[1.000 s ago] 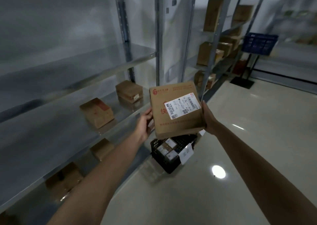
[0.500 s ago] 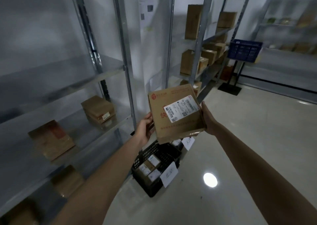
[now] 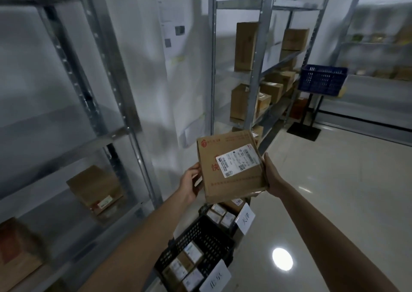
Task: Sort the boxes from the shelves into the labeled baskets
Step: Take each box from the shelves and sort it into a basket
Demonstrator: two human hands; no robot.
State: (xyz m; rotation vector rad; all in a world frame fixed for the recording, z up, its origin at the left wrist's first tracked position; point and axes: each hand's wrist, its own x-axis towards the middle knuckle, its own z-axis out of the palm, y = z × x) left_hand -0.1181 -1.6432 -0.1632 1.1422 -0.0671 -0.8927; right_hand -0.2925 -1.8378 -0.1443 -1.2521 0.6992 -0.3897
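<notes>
I hold a flat brown cardboard box [image 3: 231,180] with a white shipping label and red print in front of me, label side up. My left hand [image 3: 190,183] grips its left edge. The box's right edge sits in my right hand [image 3: 270,177], whose fingers are hidden behind it. Below the box on the floor stand two black baskets with white paper labels: a near one [image 3: 207,240] holding several small boxes, and a farther one [image 3: 223,216] partly hidden by the held box.
A metal shelf rack [image 3: 133,135] on my left carries brown boxes [image 3: 95,189]. Another rack [image 3: 256,73] ahead holds more cardboard boxes. A blue crate [image 3: 322,80] sits on a black stand at the back right. Glossy floor [image 3: 334,202] spreads to the right.
I have moved forward along the rack with the box still in both hands. The shelf boxes slid left in view and a second labeled basket has come into sight.
</notes>
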